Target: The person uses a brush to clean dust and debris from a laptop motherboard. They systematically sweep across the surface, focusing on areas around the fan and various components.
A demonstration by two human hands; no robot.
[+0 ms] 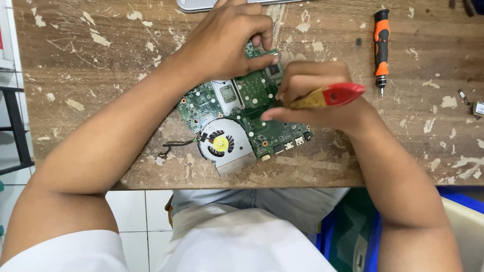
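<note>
At frame centre, left hand (224, 43) presses flat green laptop circuit board (242, 113) from above; right hand (312, 98), directly right, grips red-and-yellow-handled screwdriver (330, 95), tip pointing left onto it.

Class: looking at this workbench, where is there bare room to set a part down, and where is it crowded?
Bare table lies left of the circuit board, and between the right hand and the orange screwdriver. The board itself is crowded, with the left hand and the red-handled tool over it.

Left hand (224, 43) covers the far end of the green circuit board (237, 116). Right hand (315, 100) hides the red-handled tool (333, 94) tip. Grey device (201, 5) cut off by the top edge; small metal parts (476, 107) at the right edge unidentifiable.
</note>
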